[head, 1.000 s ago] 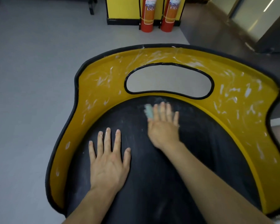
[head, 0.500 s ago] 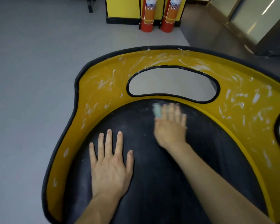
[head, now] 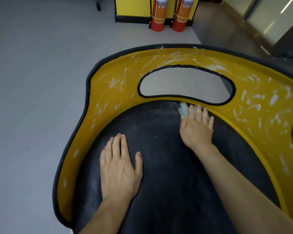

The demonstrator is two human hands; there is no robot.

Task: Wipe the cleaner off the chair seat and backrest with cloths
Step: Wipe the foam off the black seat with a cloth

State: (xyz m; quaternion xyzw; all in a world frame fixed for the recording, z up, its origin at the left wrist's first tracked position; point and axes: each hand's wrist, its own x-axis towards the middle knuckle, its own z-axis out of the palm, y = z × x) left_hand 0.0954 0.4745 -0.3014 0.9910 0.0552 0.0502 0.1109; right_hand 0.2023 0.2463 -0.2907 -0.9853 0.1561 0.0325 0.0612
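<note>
The chair has a black seat [head: 167, 149] and a curved yellow backrest [head: 118, 76] streaked with white cleaner, with an oval cut-out [head: 186, 83] in its middle. My right hand [head: 195, 129] lies flat at the back of the seat, just under the cut-out, pressing a small pale green cloth [head: 183, 111] that sticks out past the fingers. My left hand [head: 120, 169] rests flat on the left part of the seat, fingers together, holding nothing; a bit of white cleaner shows on its fingertips.
Grey floor [head: 32, 81] surrounds the chair on the left. Two red fire extinguishers [head: 157, 16] stand at the back against a yellow cabinet [head: 132, 7]. A dark metal frame [head: 287, 41] and glass panel are at the far right.
My right hand has slid the cloth to the right and farther back along the seat, toward the backrest. My left hand has drawn its fingers together and stays flat on the seat.
</note>
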